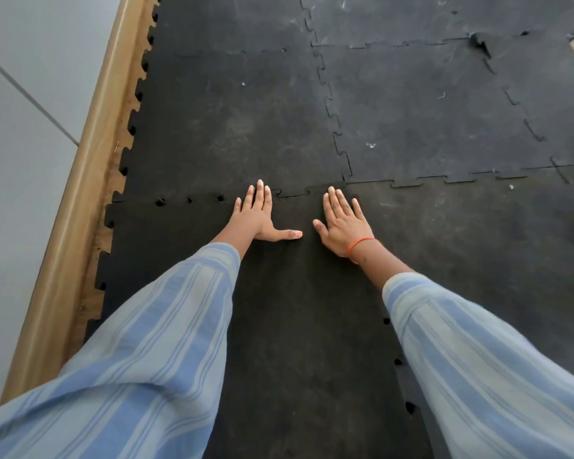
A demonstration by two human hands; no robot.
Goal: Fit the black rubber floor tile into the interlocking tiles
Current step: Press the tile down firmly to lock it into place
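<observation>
A black rubber floor tile (pixel 299 319) lies in front of me, with its far toothed edge against the tile beyond (pixel 232 127). My left hand (pixel 259 213) and my right hand (pixel 343 221) press flat on that far edge, fingers spread, holding nothing. The seam between my hands (pixel 292 193) shows a slightly raised tab. To the left along the seam a few small gaps (pixel 159 202) remain between the teeth. More small gaps (pixel 398 361) show on the tile's right edge beside my right sleeve.
Interlocking black tiles (pixel 428 104) cover the floor ahead and to the right. A wooden skirting board (pixel 80 180) and grey wall (pixel 20 127) run along the left. A strip of bare floor (pixel 113 173) shows beside the toothed edges. A lifted tile corner (pixel 481 44) sits far right.
</observation>
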